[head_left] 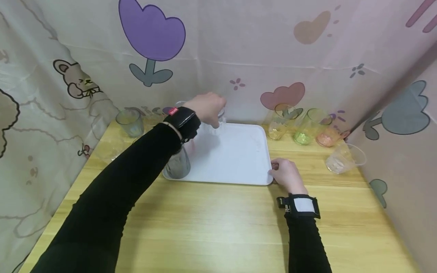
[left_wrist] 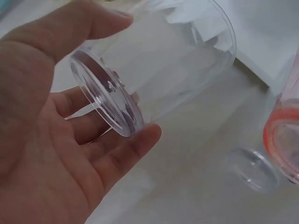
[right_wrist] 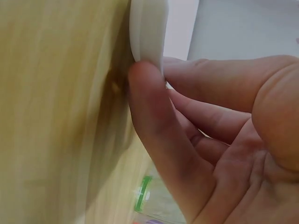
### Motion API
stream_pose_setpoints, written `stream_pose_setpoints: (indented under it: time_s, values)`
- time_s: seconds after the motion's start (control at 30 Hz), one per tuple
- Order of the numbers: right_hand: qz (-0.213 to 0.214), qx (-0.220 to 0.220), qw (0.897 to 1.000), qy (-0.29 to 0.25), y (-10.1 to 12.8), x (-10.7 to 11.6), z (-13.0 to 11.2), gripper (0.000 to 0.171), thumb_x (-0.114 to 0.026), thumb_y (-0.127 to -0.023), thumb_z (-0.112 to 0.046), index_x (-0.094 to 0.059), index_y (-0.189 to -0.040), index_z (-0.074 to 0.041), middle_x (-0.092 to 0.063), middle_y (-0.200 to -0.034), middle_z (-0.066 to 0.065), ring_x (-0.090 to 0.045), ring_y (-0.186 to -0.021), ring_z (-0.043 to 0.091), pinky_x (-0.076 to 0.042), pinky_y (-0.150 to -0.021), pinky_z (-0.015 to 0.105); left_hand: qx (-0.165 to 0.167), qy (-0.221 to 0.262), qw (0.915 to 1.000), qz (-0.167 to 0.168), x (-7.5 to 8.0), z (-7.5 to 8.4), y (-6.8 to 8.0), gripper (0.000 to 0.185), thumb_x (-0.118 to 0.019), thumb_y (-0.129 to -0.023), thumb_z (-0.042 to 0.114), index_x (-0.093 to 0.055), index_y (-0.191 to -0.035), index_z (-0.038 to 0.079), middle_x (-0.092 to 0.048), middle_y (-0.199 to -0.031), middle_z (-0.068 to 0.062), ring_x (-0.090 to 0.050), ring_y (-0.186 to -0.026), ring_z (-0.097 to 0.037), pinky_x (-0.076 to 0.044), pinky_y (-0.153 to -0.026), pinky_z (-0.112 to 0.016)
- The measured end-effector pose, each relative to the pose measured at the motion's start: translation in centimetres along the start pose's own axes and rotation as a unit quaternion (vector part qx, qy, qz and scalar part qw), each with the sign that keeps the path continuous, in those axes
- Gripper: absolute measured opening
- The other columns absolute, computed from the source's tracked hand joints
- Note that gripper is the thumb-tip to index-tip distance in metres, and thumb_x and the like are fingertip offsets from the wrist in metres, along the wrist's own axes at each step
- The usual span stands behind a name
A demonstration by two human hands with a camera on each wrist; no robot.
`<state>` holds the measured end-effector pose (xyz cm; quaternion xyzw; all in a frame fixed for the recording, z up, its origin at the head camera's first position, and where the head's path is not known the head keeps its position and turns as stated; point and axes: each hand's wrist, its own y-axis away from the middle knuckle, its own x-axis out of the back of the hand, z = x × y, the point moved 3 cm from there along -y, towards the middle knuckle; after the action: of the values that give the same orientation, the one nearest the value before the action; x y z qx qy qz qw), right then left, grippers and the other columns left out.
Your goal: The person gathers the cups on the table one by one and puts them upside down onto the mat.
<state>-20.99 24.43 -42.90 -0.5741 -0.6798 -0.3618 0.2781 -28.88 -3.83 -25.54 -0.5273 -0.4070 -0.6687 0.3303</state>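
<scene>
My left hand (head_left: 209,109) reaches over the far left of a white tray (head_left: 235,159) and grips a clear plastic cup (head_left: 219,120). In the left wrist view the clear cup (left_wrist: 159,60) lies tilted between thumb and fingers (left_wrist: 135,144), its base toward the palm. My right hand (head_left: 280,172) grips the tray's near right corner; in the right wrist view its fingers (right_wrist: 154,126) curl under the tray's rim (right_wrist: 148,28). A grey cup (head_left: 177,165) stands on the tray's near left corner, partly behind my left sleeve.
A pink-rimmed cup (left_wrist: 285,140) and another clear cup (left_wrist: 252,170) lie below my left hand. A grey-green cup (head_left: 129,122) stands at the back left. Yellow (head_left: 278,127), green (head_left: 305,132) and orange (head_left: 326,136) cups line the back right, and a clear one (head_left: 343,159) lies tipped. Patterned curtains enclose the table.
</scene>
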Motion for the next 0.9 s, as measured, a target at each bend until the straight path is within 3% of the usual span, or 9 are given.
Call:
stream_pose_setpoints:
  time_s: [0.17, 0.27, 0.53, 0.77, 0.9]
  values:
    - [-0.002, -0.009, 1.000, -0.009, -0.1, 0.0, 0.1, 0.040, -0.066, -0.094, 0.001, -0.061, -0.131, 0.014, -0.071, -0.111, 0.028, -0.069, -0.073, 0.021, -0.058, -0.062, 0.029, 0.043, -0.016, 0.9987, -0.020, -1.2, -0.5, -2.2, 0.029, -0.080, -0.088, 0.015, -0.068, -0.113, 0.007, -0.065, -0.107, -0.008, -0.059, -0.098, -0.027, -0.056, -0.085, -0.040]
    - [-0.001, -0.011, 1.000, -0.006, -0.2, 0.0, 0.0, 0.040, -0.066, -0.094, 0.001, -0.061, -0.131, 0.013, -0.071, -0.112, 0.028, -0.069, -0.074, 0.021, -0.058, -0.063, 0.029, 0.063, -0.032, 0.9972, -0.027, -2.2, -0.7, -3.3, 0.023, -0.076, -0.089, 0.010, -0.071, -0.111, 0.005, -0.069, -0.107, -0.010, -0.061, -0.096, -0.028, -0.056, -0.085, -0.040]
    - [0.002, -0.018, 1.000, -0.004, -0.4, 0.0, 0.1, 0.040, -0.065, -0.094, 0.001, -0.062, -0.132, 0.012, -0.071, -0.111, 0.026, -0.069, -0.074, 0.021, -0.058, -0.062, 0.029, 0.115, -0.097, 0.9884, -0.021, -4.6, -0.6, -5.7, 0.035, -0.062, -0.101, 0.012, -0.066, -0.134, 0.002, -0.064, -0.131, -0.019, -0.061, -0.116, -0.033, -0.056, -0.097, -0.047]
    - [-0.004, -0.012, 1.000, -0.013, -0.4, -0.2, 0.0, 0.042, -0.064, -0.094, 0.000, -0.060, -0.134, 0.013, -0.070, -0.110, 0.026, -0.068, -0.069, 0.019, -0.058, -0.061, 0.029, 0.167, -0.081, 0.9820, -0.038, -6.8, -1.8, -7.7, 0.043, -0.045, -0.107, 0.011, -0.054, -0.148, 0.003, -0.051, -0.146, -0.023, -0.056, -0.123, -0.039, -0.054, -0.096, -0.051]
    - [-0.007, -0.017, 1.000, -0.015, -0.5, -0.2, 0.1, 0.041, -0.063, -0.094, 0.000, -0.060, -0.134, 0.012, -0.070, -0.110, 0.026, -0.068, -0.069, 0.019, -0.058, -0.061, 0.029, 0.181, -0.080, 0.9791, -0.044, -7.8, -2.6, -8.4, 0.044, -0.046, -0.107, 0.012, -0.052, -0.149, 0.001, -0.049, -0.147, -0.025, -0.052, -0.128, -0.042, -0.052, -0.102, -0.053]
